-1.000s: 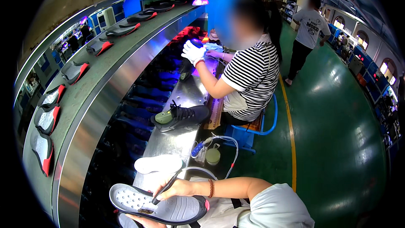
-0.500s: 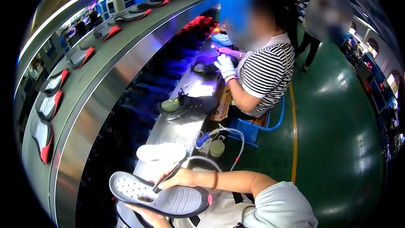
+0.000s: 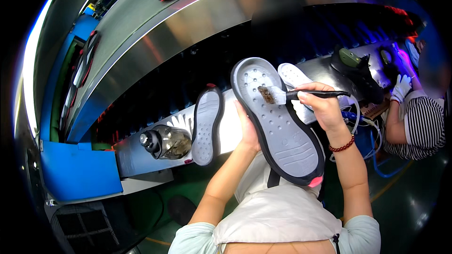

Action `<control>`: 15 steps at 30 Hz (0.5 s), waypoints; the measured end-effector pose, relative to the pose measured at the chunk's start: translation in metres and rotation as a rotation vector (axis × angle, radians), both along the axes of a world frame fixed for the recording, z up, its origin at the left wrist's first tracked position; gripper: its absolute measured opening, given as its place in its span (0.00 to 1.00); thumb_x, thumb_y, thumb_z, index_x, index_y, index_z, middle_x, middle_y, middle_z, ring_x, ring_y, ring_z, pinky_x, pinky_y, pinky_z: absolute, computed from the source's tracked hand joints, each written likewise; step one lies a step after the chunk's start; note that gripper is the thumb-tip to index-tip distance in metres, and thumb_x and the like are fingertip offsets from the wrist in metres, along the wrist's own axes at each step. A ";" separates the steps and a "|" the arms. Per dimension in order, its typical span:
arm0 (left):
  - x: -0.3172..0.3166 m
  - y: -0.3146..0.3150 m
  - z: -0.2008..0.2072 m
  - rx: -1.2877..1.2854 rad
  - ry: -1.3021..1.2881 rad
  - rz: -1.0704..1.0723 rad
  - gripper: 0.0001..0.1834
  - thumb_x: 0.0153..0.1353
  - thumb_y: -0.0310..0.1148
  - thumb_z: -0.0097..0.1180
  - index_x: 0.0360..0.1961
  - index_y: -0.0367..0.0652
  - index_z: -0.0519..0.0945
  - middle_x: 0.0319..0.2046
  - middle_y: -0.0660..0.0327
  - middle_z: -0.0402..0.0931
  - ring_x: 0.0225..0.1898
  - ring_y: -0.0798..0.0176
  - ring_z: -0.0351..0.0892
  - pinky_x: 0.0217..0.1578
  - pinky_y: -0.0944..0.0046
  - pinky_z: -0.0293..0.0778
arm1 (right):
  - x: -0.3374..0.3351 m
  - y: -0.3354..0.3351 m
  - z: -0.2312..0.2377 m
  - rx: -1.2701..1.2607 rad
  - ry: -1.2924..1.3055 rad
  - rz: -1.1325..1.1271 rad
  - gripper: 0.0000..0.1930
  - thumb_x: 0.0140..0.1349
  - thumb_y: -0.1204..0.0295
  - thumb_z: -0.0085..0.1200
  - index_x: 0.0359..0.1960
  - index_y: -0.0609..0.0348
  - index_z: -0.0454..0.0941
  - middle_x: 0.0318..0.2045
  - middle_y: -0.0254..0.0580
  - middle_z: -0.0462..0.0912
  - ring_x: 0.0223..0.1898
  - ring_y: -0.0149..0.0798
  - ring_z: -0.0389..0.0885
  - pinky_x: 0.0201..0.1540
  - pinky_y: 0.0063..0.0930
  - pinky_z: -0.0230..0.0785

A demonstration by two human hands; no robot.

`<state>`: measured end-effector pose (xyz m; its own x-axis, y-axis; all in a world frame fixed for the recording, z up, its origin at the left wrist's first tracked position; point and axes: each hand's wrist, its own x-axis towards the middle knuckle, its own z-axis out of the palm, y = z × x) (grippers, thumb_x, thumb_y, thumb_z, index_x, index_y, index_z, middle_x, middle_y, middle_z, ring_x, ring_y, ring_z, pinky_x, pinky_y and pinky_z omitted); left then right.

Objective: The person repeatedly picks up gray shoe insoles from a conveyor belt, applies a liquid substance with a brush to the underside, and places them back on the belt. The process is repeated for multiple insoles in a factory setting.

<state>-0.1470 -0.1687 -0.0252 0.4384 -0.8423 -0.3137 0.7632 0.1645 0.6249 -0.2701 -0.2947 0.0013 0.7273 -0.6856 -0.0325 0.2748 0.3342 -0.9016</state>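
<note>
A large grey shoe sole (image 3: 292,148) with a black rim and a pink-red tip stands tilted in front of me. My left hand (image 3: 248,129) grips it by its left edge, the fingers mostly hidden behind. In my right hand (image 3: 324,106) is a black-handled brush (image 3: 308,94), held closed between thumb and fingers. Its brown bristles lie against the dimpled upper part of the sole's inner face. Left of my left hand, a second grey sole (image 3: 206,127) lies on the metal bench (image 3: 228,120). Partly behind the held sole is a white sole-shaped piece (image 3: 293,74).
A smoky bottle with a black lid (image 3: 173,142) stands on the bench beside a blue box (image 3: 84,171). Beyond the bench runs a conveyor belt (image 3: 127,19) carrying red-and-black soles. To the right are a dark shoe (image 3: 362,77), a pale hose (image 3: 356,113) and a co-worker's white-gloved hand (image 3: 401,87).
My view has swung toward the left part of the bench. The held sole is now turned more upright, and the brush sits higher on its dimpled area.
</note>
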 end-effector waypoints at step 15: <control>0.012 0.000 -0.003 -0.008 0.020 -0.005 0.49 0.52 0.74 0.21 0.58 0.42 0.62 0.50 0.56 0.69 0.49 0.59 0.70 0.51 0.59 0.68 | 0.024 0.041 0.006 -1.122 0.094 -0.129 0.06 0.45 0.77 0.57 0.28 0.63 0.79 0.28 0.48 0.80 0.30 0.44 0.80 0.34 0.28 0.72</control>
